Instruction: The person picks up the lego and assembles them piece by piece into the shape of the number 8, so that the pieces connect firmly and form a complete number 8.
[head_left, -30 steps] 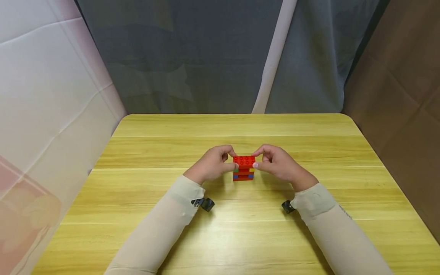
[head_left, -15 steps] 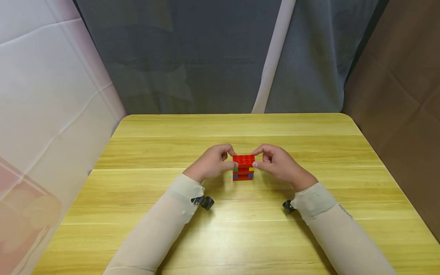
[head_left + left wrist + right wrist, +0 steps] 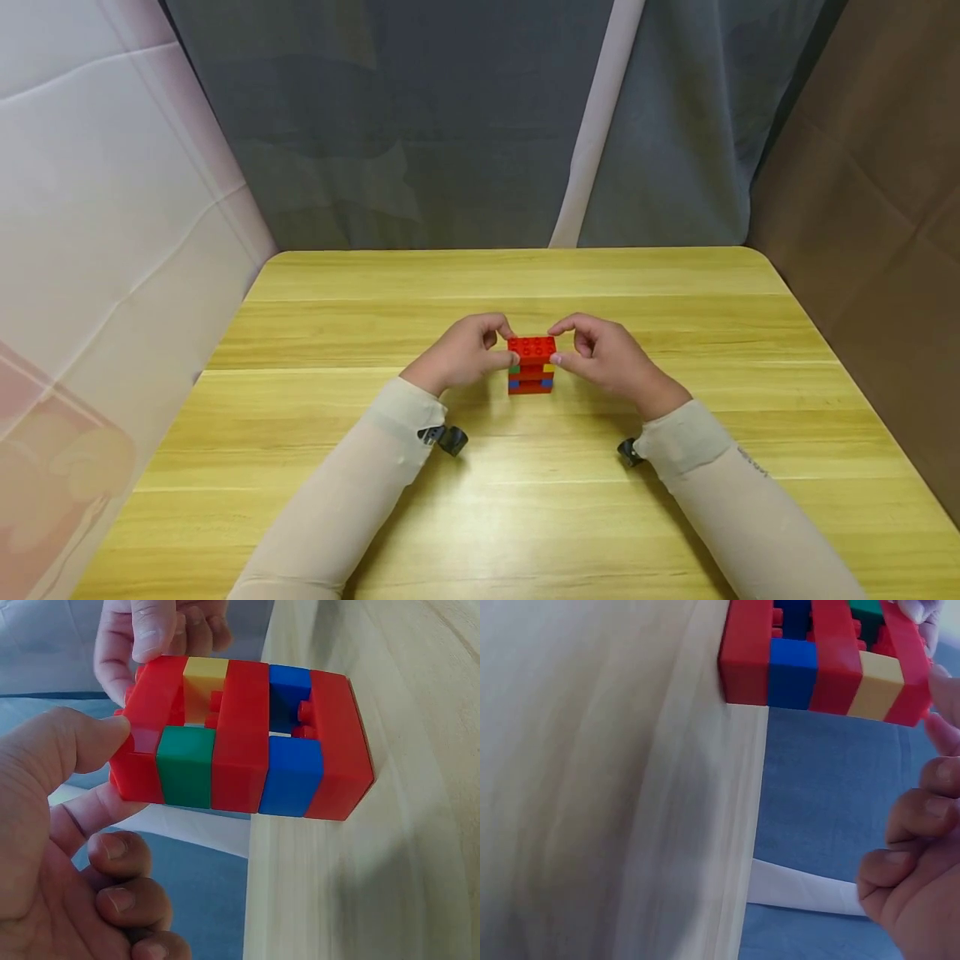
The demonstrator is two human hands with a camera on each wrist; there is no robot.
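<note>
A small tower of toy building bricks (image 3: 531,374) stands upright on the table between both hands. Its long red bottom, middle and top bricks are spaced by short ones: blue bricks (image 3: 291,776) at both ends of the lower gap, a green brick (image 3: 185,766) at the upper left and a yellow brick (image 3: 880,684) at the upper right. My left hand (image 3: 465,357) pinches the left end of the studded red top brick (image 3: 532,347), thumb in front and index finger behind. My right hand (image 3: 613,358) pinches its right end the same way. Their other fingers are curled.
The wooden table (image 3: 375,283) runs back to a grey curtain (image 3: 412,125) with a pale strip (image 3: 600,125). White cloth (image 3: 127,208) hangs at left and brown cloth (image 3: 877,192) at right. Small black cameras (image 3: 452,441) sit at both wrists.
</note>
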